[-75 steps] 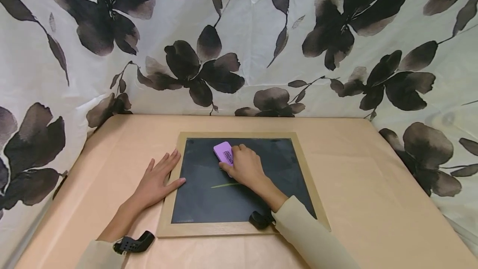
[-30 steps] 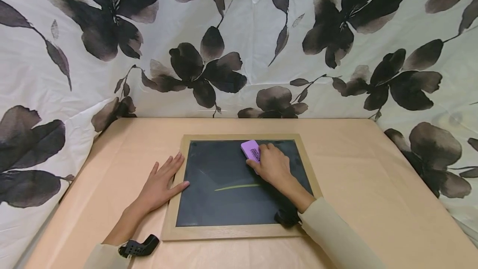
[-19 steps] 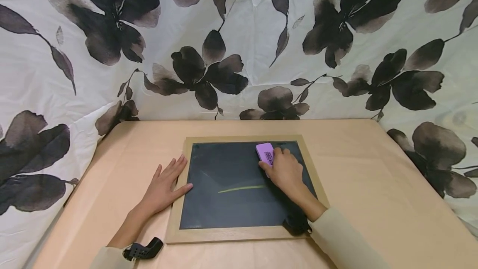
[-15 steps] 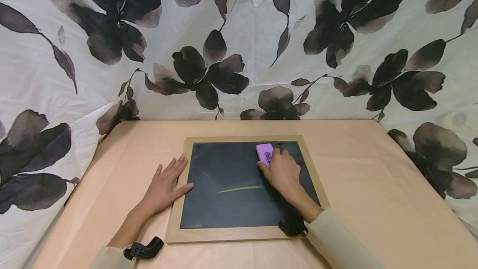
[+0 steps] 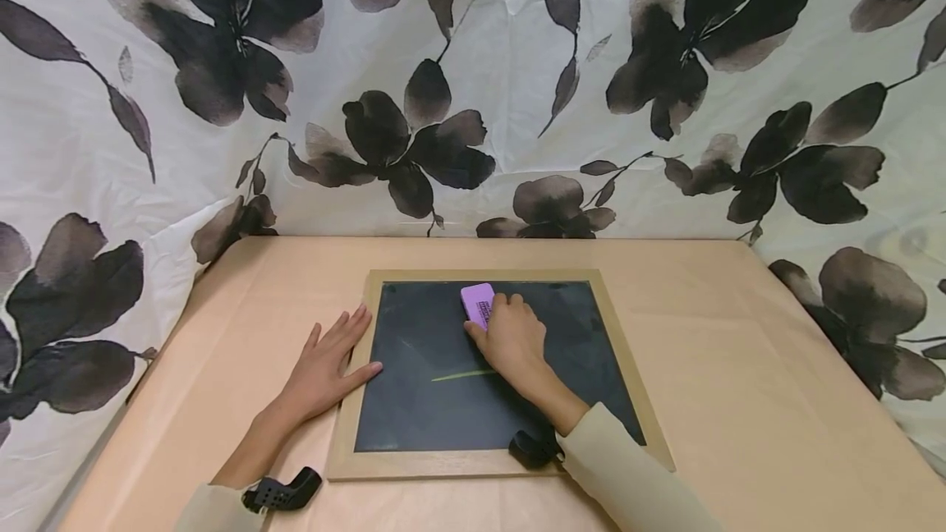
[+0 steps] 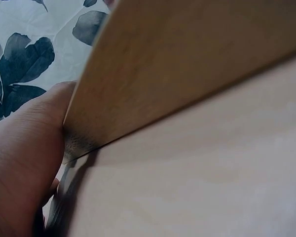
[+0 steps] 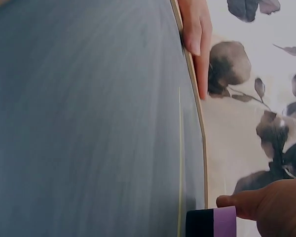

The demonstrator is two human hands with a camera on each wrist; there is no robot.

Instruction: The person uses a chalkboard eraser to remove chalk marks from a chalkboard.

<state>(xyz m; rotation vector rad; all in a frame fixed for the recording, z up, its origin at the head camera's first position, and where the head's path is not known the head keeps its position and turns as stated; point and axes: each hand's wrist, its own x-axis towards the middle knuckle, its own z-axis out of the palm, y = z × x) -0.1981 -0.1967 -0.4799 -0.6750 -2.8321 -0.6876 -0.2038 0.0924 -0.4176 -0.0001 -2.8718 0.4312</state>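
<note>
A wood-framed chalkboard [image 5: 414,417] lies on the table. My right hand [image 5: 515,347] grips a purple chalkboard eraser [image 5: 476,302] on the upper middle of the board. In the right wrist view the eraser [image 7: 224,222] shows a purple back and a dark felt side, with my thumb along it. A thin yellow-green chalk line [image 5: 461,375] runs across the board below the eraser; its right end is hidden behind my right hand. My left hand [image 5: 318,372] rests with fingers straight and spread at the board's left frame, the thumb over the frame. Faint chalk smears show on the board.
Light tan paper covers the table [image 5: 739,368] around the board. Behind hangs a white cloth [image 5: 517,64] printed with dark flowers. Black wrist cameras [image 5: 284,491] sit on both wrists, the right one over the board's lower frame.
My right hand first slid the eraser rightward along the upper board. Since about half a second ago it has come back left. My left hand stays at the frame.
</note>
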